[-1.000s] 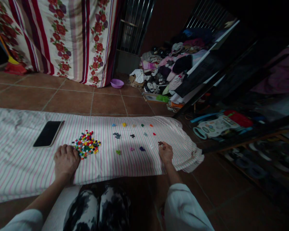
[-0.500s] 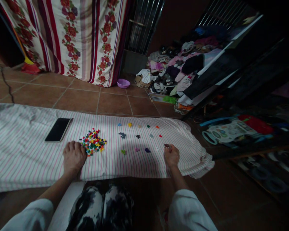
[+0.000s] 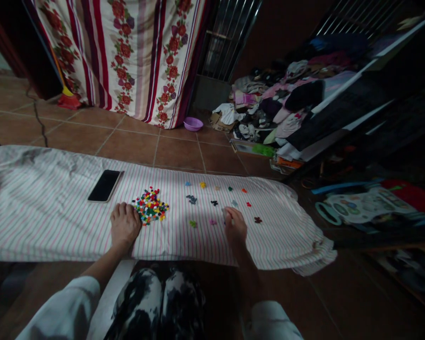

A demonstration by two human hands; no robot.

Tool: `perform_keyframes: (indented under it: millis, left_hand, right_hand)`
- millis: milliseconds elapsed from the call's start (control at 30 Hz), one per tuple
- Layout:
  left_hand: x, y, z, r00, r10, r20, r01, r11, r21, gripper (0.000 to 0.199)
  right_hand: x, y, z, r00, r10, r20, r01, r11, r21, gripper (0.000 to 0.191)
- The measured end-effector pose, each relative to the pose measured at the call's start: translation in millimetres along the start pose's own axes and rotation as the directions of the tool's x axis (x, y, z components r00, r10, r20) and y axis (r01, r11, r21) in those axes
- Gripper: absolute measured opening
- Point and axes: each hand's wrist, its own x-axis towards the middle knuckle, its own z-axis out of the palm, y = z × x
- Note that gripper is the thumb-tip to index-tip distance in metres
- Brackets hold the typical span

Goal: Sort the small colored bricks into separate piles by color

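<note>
My left hand [image 3: 125, 224] lies flat on the striped cloth [image 3: 67, 226], its fingers against the left edge of a pile of small mixed-colour plastic pieces [image 3: 150, 206]. My right hand [image 3: 235, 226] hovers over the sorted groups, fingers curled together; whether anything is between them is hidden. It covers the white group and most of the dark purple one. Around it lie black pieces [image 3: 214, 203], pink pieces [image 3: 212, 222], light grey pieces [image 3: 234, 203], red pieces [image 3: 248, 204] and brown pieces [image 3: 258, 220]. Dark grey pieces [image 3: 191, 199] and lime green pieces [image 3: 193, 224] are farther left.
A phone [image 3: 105, 186] lies left of the pile. Along the cloth's far side sit blue pieces [image 3: 187, 183], yellow pieces [image 3: 203, 184] and orange pieces [image 3: 244, 190]. Beyond are a purple basin [image 3: 193, 124], a floral curtain [image 3: 141, 61] and heaped clothes [image 3: 262, 104].
My right hand has moved left from the brown pieces, leaving them on the cloth. My left hand stays beside the pile. The whole view has shifted, so things sit farther right.
</note>
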Motion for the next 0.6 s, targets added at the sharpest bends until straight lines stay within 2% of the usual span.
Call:
perform_keyframes:
  millis: [167, 300, 433, 600]
  left_hand:
    - [-0.2, 0.9, 0.1, 1.000, -0.003, -0.021, 0.003, 1.000, 0.017, 0.034]
    - [0.1, 1.1, 0.3, 0.999, -0.003, -0.038, 0.004, 1.000, 0.015, 0.033]
    - [0.5, 1.1, 0.5, 0.999, -0.004, -0.034, 0.005, 1.000, 0.023, 0.033]
    - [0.5, 1.7, -0.2, 0.999, -0.007, -0.039, 0.007, 1.000, 0.018, 0.033]
  right_hand:
    - [-12.3, -55.9, 34.7, 0.988, -0.125, 0.091, 0.107, 0.977, 0.183, 0.031]
    - [-24.2, -90.0, 61.1, 0.959, -0.177, 0.222, 0.111, 0.953, 0.280, 0.032]
    - [-33.2, -115.4, 85.8, 0.921, -0.204, 0.332, 0.095, 0.944, 0.317, 0.033]
    - [-35.8, -135.8, 107.7, 0.885, -0.189, 0.427, 0.080, 0.963, 0.259, 0.038]
